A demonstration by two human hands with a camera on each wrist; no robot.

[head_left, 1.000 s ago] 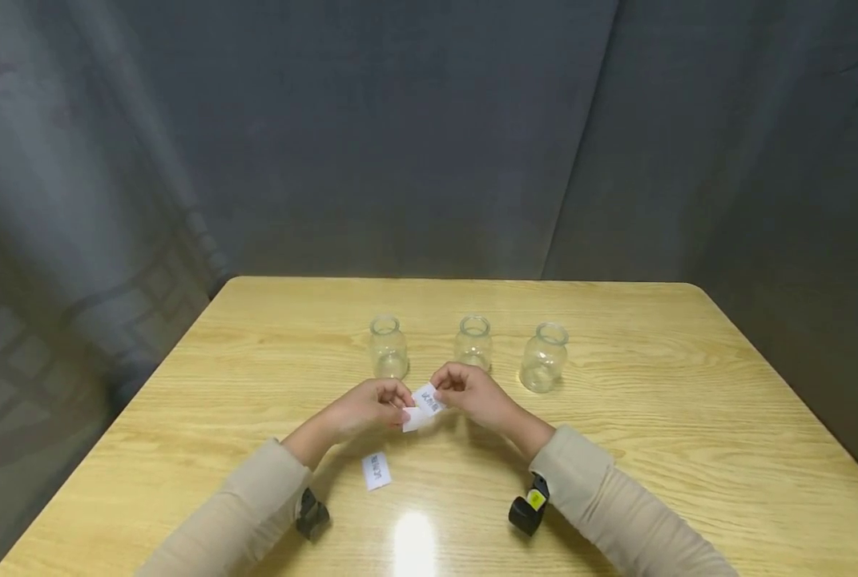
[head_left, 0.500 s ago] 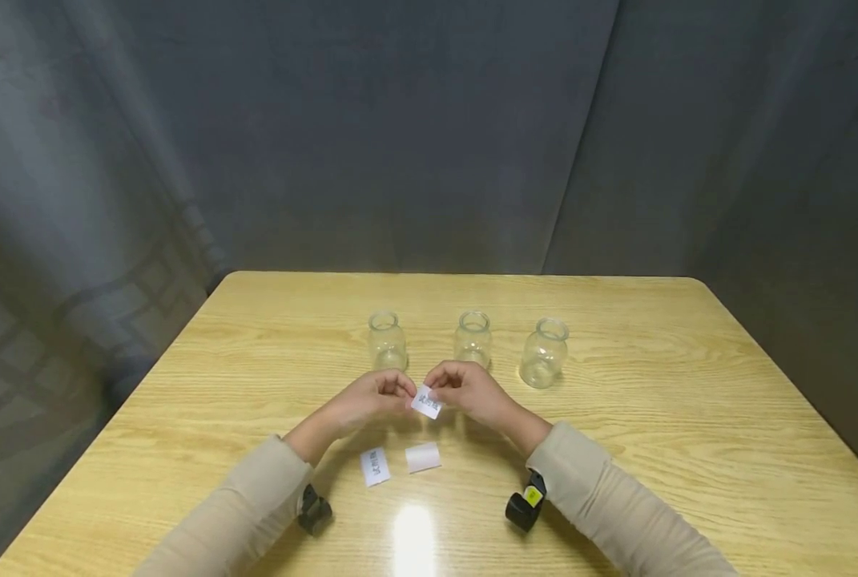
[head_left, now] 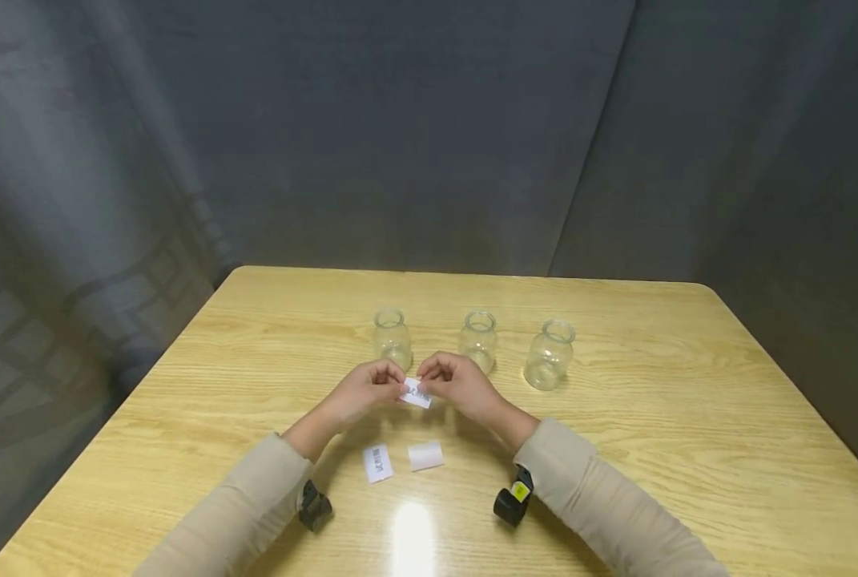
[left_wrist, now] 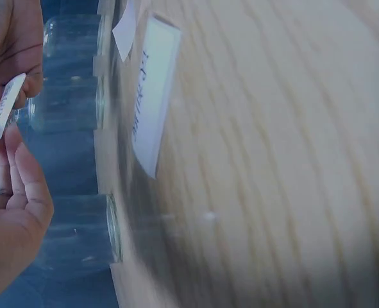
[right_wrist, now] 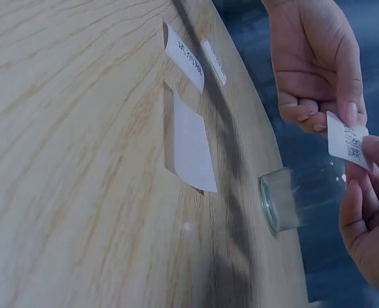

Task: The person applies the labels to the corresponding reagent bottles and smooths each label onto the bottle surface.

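Both hands meet above the table over a small white paper label (head_left: pixel 416 394) with printed dark characters. My left hand (head_left: pixel 362 394) pinches its left side, while the thumb and fingers of my right hand (head_left: pixel 466 389) pinch its right side. The right wrist view shows the label (right_wrist: pixel 342 136) tilted between the two thumbs. Below the hands lie a printed label (head_left: pixel 378 463) and a label with a plain upper face (head_left: pixel 425 455), its edges curling up in the right wrist view. Another small white slip (right_wrist: pixel 213 62) with dark marks appears there too.
Three open clear glass jars stand upright in a row beyond the hands: a left jar (head_left: pixel 392 340), a middle jar (head_left: pixel 479 340) and a right jar (head_left: pixel 549 355). The wooden table (head_left: pixel 659 417) ends at a grey curtain (head_left: pixel 400 144).
The plain-faced label, held in the left hand a second ago, now lies on the table. Both hands have come closer together, and the left hand now grips the printed label too.
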